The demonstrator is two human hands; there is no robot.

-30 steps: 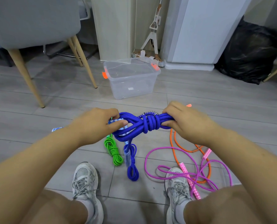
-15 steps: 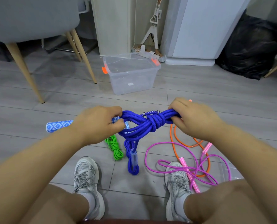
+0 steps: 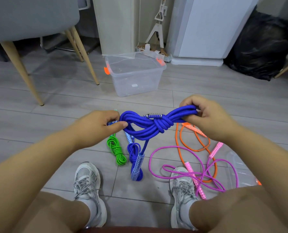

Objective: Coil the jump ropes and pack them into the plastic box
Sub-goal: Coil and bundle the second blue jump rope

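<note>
The blue jump rope bundle (image 3: 154, 124) lies left-right, pinched at each end by the left hand (image 3: 96, 126) and right hand (image 3: 207, 118); bare floor (image 3: 72, 101) separates it from the clear plastic box (image 3: 136, 81).

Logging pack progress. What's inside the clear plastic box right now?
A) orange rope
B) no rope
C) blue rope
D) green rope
B: the plastic box shows only its clear walls and bottom. The green rope and orange rope lie outside it, and the blue rope is gripped by the left hand and right hand.
</note>
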